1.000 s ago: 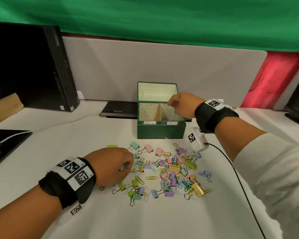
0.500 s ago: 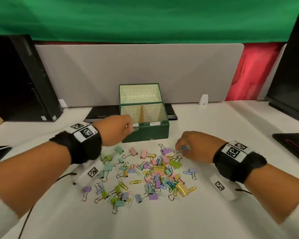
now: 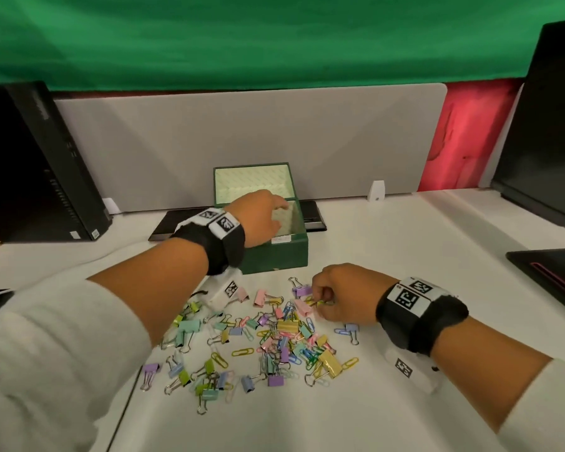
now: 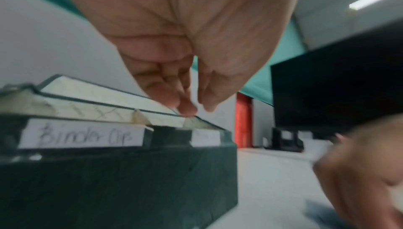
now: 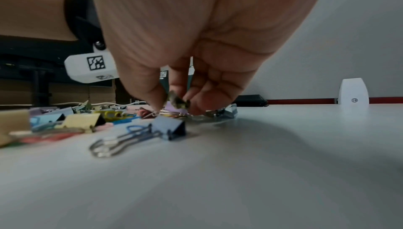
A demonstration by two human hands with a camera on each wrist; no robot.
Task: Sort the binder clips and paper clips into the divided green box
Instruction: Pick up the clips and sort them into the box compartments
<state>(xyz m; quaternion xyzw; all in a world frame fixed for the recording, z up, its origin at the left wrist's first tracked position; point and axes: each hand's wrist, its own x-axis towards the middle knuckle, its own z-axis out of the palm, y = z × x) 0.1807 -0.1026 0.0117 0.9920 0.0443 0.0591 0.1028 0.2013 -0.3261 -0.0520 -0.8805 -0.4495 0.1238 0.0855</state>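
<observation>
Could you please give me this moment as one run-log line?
left hand: over green box, nothing seen held | right hand: pinching olive binder clip at pile | sorting: unfinished

Handwritten label (image 4: 81,137) on green box (image 4: 122,181) front: "Binder Clip".

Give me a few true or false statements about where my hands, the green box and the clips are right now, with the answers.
1. The left hand is over the open green box. True.
2. The right hand lies flat and idle on the table. False: it pinches a small clip at the pile's far edge.
3. A label on the box front reads "Binder Clip". True.
4. The box lid is closed. False: the lid stands open.
5. All clips are sorted. False: a pile of clips remains on the table.
</observation>
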